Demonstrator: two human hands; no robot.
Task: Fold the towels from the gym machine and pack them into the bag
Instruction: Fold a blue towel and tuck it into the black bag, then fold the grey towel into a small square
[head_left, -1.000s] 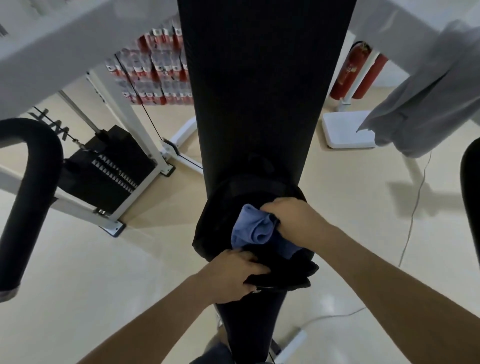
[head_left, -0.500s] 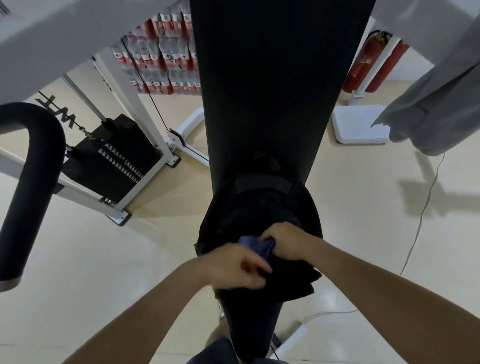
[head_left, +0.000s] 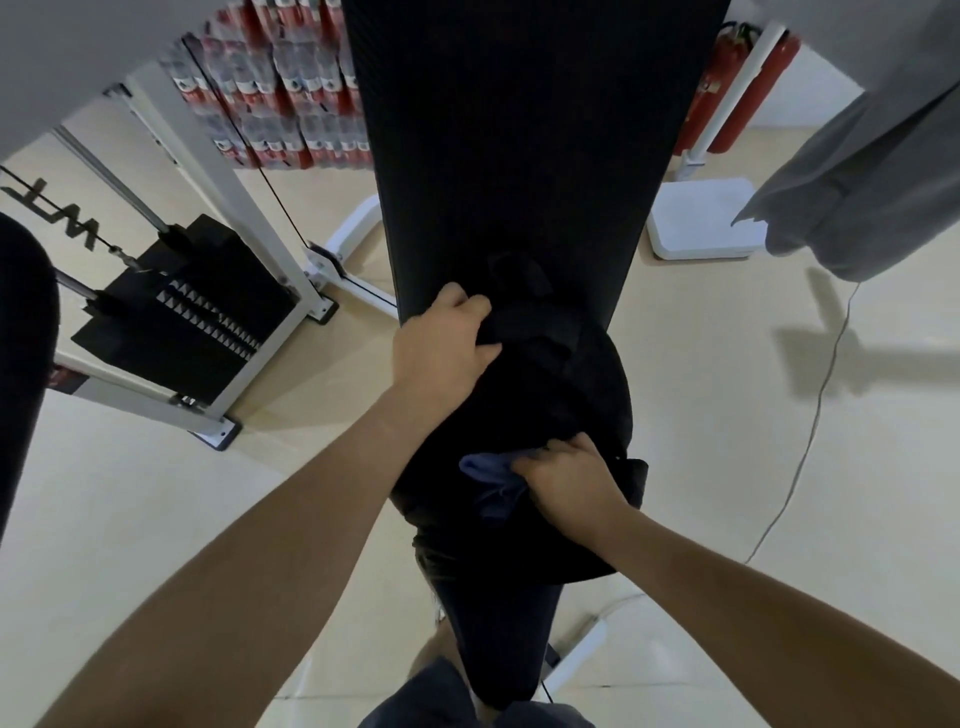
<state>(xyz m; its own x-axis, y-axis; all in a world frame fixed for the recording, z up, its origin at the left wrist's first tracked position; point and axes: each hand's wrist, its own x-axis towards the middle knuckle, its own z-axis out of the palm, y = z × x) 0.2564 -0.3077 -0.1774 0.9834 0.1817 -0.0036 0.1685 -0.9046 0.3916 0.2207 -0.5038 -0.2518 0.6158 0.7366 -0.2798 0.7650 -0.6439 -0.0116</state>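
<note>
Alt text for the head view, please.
Seen from above, the right hand grips a blue towel at the opening of a black bag lying on a black padded bench, while the left hand grips the bag's far end. A grey towel hangs at upper right.

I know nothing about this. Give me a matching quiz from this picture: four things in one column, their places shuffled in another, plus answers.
1. blue towel
2. grey towel
3. left hand
4. fire extinguishers

A. hangs at the upper right
B. stand on the floor at the back
C. grips the black bag's far end
D. held by the right hand at the bag's near opening

Pairs: 1-D, 2-A, 3-C, 4-B
</note>
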